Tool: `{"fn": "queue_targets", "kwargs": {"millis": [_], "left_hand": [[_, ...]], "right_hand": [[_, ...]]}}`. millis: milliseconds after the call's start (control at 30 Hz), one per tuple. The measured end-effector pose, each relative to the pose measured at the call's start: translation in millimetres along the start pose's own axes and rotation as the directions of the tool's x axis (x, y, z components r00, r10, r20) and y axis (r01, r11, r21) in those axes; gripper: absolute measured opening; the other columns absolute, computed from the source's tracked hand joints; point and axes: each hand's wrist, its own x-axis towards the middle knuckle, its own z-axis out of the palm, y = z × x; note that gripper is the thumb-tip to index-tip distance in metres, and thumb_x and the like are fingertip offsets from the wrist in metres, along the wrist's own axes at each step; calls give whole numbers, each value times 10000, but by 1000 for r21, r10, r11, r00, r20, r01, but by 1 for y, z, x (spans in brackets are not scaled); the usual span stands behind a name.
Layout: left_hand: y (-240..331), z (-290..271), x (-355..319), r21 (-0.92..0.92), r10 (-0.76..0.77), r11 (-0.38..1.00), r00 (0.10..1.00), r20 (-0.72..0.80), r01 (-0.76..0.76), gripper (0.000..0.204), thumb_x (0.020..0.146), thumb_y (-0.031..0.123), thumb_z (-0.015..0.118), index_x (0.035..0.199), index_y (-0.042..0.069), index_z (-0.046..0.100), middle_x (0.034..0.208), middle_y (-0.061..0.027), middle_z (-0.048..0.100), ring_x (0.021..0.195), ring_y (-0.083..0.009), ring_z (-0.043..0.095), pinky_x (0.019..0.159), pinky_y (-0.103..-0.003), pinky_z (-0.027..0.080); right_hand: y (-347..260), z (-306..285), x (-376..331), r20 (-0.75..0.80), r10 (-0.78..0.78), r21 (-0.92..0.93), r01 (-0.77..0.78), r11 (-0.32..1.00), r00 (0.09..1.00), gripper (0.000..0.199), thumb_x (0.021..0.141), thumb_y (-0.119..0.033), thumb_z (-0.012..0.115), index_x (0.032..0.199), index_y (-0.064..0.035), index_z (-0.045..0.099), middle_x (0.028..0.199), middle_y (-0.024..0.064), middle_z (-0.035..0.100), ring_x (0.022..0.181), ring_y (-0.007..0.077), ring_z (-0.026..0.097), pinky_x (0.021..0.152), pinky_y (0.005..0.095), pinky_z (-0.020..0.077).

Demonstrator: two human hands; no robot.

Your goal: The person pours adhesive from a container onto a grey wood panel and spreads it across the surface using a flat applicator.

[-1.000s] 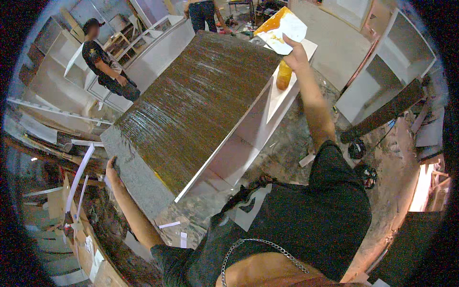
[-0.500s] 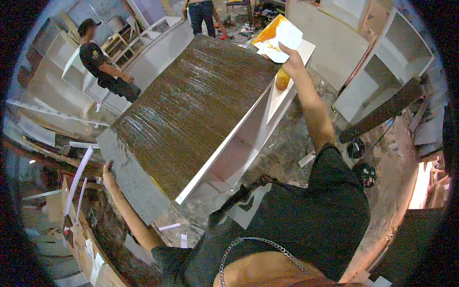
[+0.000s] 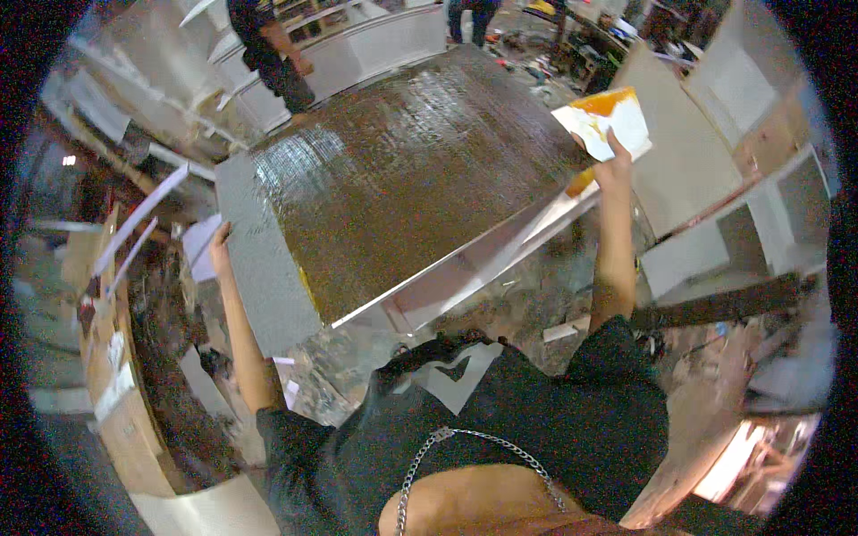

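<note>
A wide panel coated in wet, shiny brown [image 3: 402,188] lies on top of a white cabinet-like box [image 3: 429,290]. Along its left side runs a bare grey sheet [image 3: 264,268]. My left hand [image 3: 221,248] is closed at the outer edge of that grey sheet, its fingers partly hidden. Beside it is a pale lilac piece [image 3: 201,241]; whether I hold that too I cannot tell. At the far right corner my right hand [image 3: 613,168] grips a flat white piece smeared with amber [image 3: 617,125], thumb on top. Just below it sits an amber container [image 3: 582,183], partly covered.
Across the panel stands a person in dark clothes [image 3: 268,54]; another person's dark trousers [image 3: 472,20] show at the back. Pale strips [image 3: 147,210] stick up at the left. White panels [image 3: 693,259] and a dark beam [image 3: 724,302] lie to the right.
The view has tilted and turned, so the panel sits flatter across it. The lilac piece now shows beside my left hand. My right hand still grips the smeared white piece.
</note>
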Motion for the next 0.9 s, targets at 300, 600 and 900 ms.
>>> {"fn": "queue_targets", "kwargs": {"millis": [300,600,900], "left_hand": [[0,53,-32,104,266,959,964,4,-265,409,895,170,482,1240,-9,611,1272,-115,614,1194,-218,553,1057,-362,388],[8,48,-56,175,301,939,954,-6,-295,411,957,246,438,1257,20,603,1252,-98,622,1180,-218,558,1050,-362,390],[33,96,-49,60,212,976,976,-53,-209,384,946,220,482,1251,19,600,1218,-93,629,1130,-216,572,1002,-363,418]], "right_hand": [[-7,-5,-11,-52,-53,-271,37,962,997,508,957,-147,520,1388,74,367,1401,219,457,1280,372,458,1121,508,331],[13,14,-7,-64,-25,-283,6,959,998,604,938,-213,545,1455,-4,311,1482,177,370,1330,396,390,1121,556,312],[-8,-11,1,98,-86,-349,115,930,991,650,913,-211,569,1465,-14,291,1495,157,355,1352,392,353,1124,591,285]]}}
